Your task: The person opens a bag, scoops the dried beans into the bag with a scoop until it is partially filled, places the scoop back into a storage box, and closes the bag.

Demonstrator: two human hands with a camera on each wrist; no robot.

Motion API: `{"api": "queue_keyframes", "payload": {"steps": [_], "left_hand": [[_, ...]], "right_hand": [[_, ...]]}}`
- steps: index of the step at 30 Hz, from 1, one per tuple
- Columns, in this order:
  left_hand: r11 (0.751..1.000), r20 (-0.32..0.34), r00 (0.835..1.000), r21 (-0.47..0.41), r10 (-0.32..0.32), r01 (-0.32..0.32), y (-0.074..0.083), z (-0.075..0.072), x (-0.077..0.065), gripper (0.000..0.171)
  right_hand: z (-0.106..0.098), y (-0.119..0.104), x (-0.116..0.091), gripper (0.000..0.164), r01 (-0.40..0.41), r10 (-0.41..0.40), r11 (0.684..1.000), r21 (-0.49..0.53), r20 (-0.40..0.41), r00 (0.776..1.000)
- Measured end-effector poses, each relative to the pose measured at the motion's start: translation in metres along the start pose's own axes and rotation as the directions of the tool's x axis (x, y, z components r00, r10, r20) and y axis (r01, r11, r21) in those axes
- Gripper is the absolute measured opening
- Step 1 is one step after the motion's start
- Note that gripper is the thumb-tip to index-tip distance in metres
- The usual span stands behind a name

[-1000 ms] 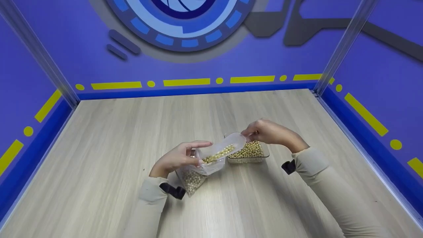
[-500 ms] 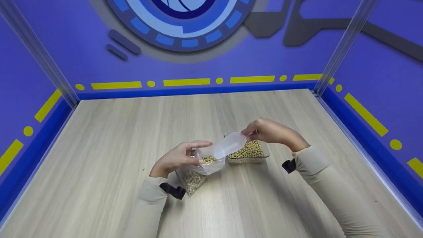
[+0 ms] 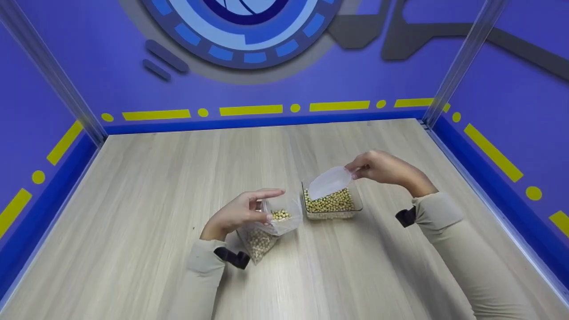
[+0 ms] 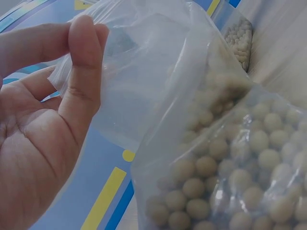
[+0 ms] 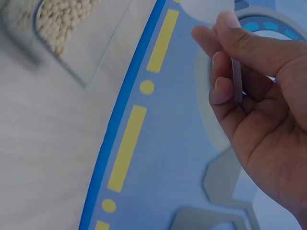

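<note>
My left hand (image 3: 238, 211) pinches the rim of a clear plastic bag (image 3: 288, 226), whose mouth gapes toward the right. Round, pale yellow beans (image 4: 194, 188) fill the lower part of the bag, and a few show through its mouth. By its handle, my right hand (image 3: 378, 168) grips a translucent white scoop (image 3: 331, 181). The scoop is tilted over a clear rectangular container (image 3: 359, 206) of the same beans, its front end close above them. In the right wrist view, fingers curl round the thin handle (image 5: 237, 80); most of the scoop is out of that view.
Bag and container stand close together on a light wood-grain table (image 3: 186, 178). Blue panels (image 3: 249, 95) with yellow markings enclose the back and both sides. A small dark speck (image 3: 193, 228) lies left of the left hand.
Beans from the scoop have dropped into the bag as the scoop tipped over. Then my right hand moved right and away, carrying the scoop above the container. My left hand stayed put.
</note>
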State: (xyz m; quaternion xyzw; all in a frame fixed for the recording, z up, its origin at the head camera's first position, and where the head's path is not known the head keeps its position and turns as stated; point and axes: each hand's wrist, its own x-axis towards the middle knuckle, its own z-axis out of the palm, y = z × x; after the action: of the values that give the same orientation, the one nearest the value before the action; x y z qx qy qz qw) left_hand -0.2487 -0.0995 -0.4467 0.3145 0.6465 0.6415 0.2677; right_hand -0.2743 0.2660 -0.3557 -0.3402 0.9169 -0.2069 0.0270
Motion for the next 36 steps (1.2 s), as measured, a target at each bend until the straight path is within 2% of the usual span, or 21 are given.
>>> {"api": "queue_keyframes", "payload": {"steps": [8, 17, 22, 26, 29, 32, 36], "left_hand": [[0.999, -0.019, 1.0, 0.048, 0.022, -0.021, -0.002, 0.0, -0.002, 0.065], [0.997, -0.044, 0.999, 0.076, 0.019, -0.015, -0.003, 0.001, -0.002, 0.064], [0.997, -0.031, 0.999, 0.077, 0.013, -0.01, -0.001, 0.001, -0.001, 0.064], [0.998, -0.022, 1.0, 0.066, 0.002, 0.0, 0.0, 0.001, -0.001, 0.064], [0.998, -0.022, 1.0, 0.061, -0.006, 0.007, 0.0, 0.001, 0.0, 0.065], [0.998, -0.024, 1.0, 0.06, -0.009, 0.011, -0.001, 0.001, 0.0, 0.066], [0.998, -0.02, 1.0, 0.054, -0.012, 0.014, -0.001, 0.002, -0.001, 0.065]], "right_hand": [[-0.009, 0.011, -0.021, 0.026, -0.115, 0.118, 0.991, -0.06, 0.038, 0.992], [-0.013, -0.005, -0.024, 0.013, -0.088, 0.112, 0.964, -0.251, 0.084, 0.99], [-0.012, -0.018, -0.021, 0.008, -0.133, 0.172, 0.937, -0.322, 0.096, 0.98], [-0.012, -0.027, -0.017, 0.008, -0.168, 0.222, 0.915, -0.366, 0.11, 0.969], [-0.011, -0.032, -0.014, 0.008, -0.223, 0.29, 0.893, -0.392, 0.12, 0.949], [-0.009, -0.035, -0.01, 0.001, -0.26, 0.341, 0.876, -0.406, 0.14, 0.93], [-0.003, -0.036, -0.007, 0.023, -0.275, 0.361, 0.875, -0.397, 0.157, 0.919]]}}
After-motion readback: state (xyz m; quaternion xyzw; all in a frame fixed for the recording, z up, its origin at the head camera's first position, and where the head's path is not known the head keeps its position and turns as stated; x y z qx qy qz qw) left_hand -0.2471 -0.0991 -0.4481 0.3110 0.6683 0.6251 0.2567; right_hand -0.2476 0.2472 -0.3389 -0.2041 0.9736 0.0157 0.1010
